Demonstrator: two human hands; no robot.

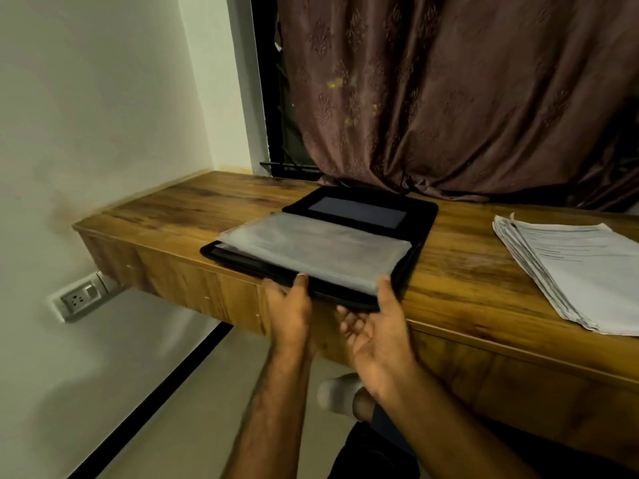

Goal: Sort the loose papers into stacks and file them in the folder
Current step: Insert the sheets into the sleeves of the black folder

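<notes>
We have the black folder point(420, 233) lying open on the wooden desk point(460, 271) at the centre of the frame, its near edge reaching the desk's front edge. Inside it sits a thick sheaf of cloudy plastic sleeves point(321, 254); whether any sheets are in them we cannot tell, they are too hazy. On the far flap we see a dark rectangular pocket point(359, 210), contents unreadable. Our left hand point(288, 305) grips the folder's near edge, thumb on top by the sleeves, fingers hidden underneath. Our right hand point(377, 326) comes in palm up with fingers loosely spread below the edge, thumb resting on the sleeves' near right corner. Over at the right of the frame the stack of loose papers point(581, 271) lies on the desk, well apart from the folder, its right side cut off by the frame; the print is too small to read. A brown curtain point(449, 98) hangs behind.
</notes>
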